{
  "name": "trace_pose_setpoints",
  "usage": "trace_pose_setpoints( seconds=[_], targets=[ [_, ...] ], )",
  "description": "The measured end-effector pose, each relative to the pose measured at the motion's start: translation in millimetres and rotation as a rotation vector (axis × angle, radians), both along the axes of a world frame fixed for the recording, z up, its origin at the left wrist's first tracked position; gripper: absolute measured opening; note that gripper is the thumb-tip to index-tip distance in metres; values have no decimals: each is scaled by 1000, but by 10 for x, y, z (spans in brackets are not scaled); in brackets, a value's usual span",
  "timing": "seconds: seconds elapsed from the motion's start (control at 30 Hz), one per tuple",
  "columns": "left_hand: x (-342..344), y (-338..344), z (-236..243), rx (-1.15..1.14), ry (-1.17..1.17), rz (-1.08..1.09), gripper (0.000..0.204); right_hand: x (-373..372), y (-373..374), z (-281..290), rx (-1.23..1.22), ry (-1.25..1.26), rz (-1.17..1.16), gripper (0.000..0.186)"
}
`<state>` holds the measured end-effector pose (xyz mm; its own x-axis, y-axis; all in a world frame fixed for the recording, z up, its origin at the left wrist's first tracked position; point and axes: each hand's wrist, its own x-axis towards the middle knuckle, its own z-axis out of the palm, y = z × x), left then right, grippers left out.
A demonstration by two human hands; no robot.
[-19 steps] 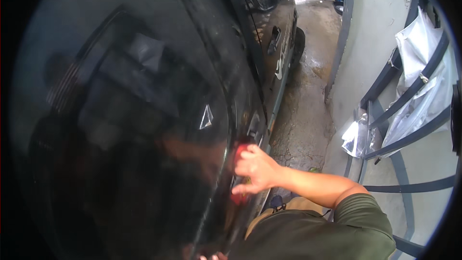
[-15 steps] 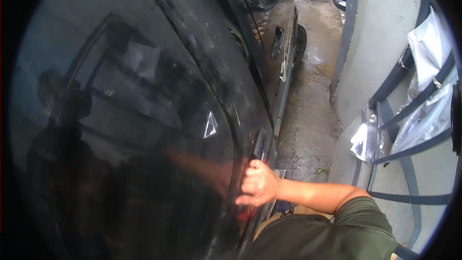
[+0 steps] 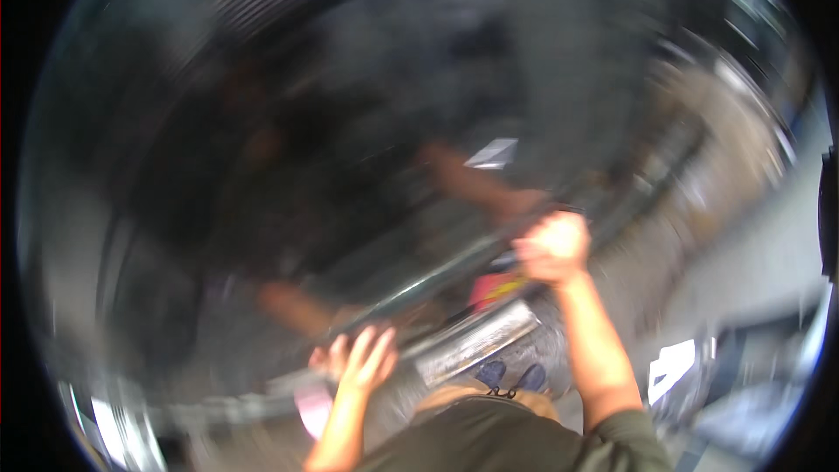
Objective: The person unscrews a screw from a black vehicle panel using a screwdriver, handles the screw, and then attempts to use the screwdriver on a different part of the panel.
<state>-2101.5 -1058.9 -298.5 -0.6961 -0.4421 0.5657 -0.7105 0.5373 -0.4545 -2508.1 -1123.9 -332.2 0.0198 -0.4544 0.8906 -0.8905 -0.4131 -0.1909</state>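
The dark, glossy side of a vehicle point(image 3: 350, 166) fills most of the blurred view, mirroring my arms. My right hand point(image 3: 555, 240) is closed near the lower body edge, at a dark fitting. What it holds, if anything, is hidden. A red-and-yellow patch point(image 3: 494, 288) shows just below and left of it. My left hand point(image 3: 363, 358), lower left, rests against or very near the bodywork, fingers spread. A pale pink shape point(image 3: 310, 411) shows by that wrist, too blurred to name. A pale metal strip point(image 3: 479, 341) runs below the body edge between my hands.
My shoes point(image 3: 511, 376) stand on the floor beside the vehicle. At the right is a pale wall point(image 3: 786, 227); lower right, blurred dark frames with plastic sheeting point(image 3: 743, 402). A smeared stretch of concrete floor point(image 3: 664, 253) runs along the vehicle at the right.
The view has swung round to face the vehicle squarely. My left hand has come fully into view, fingers spread. My right hand, still closed, now appears higher and farther right in the picture.
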Motion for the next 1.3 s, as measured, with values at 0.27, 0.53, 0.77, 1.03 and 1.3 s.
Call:
trace_pose_setpoints(
  seconds=[0.27,0.53,0.77,1.03,1.3],
  targets=[
    [395,1166,-714,1020,604,102,28,23,361,-43,158,-109,61,16],
    [2476,3990,-3360,1810,657,1698,65,243,376,-197,285,-177,-69,36],
    [2909,4233,-3542,1658,1288,1507,53,-36,331,-296,335,-260,-159,45],
    [2749,2595,-3768,1516,1381,1080,42,-143,256,-183,486,-328,-167,39],
    [2286,1839,-3091,1464,1694,704,31,-125,205,-197,431,-313,-215,39]
  ],
)
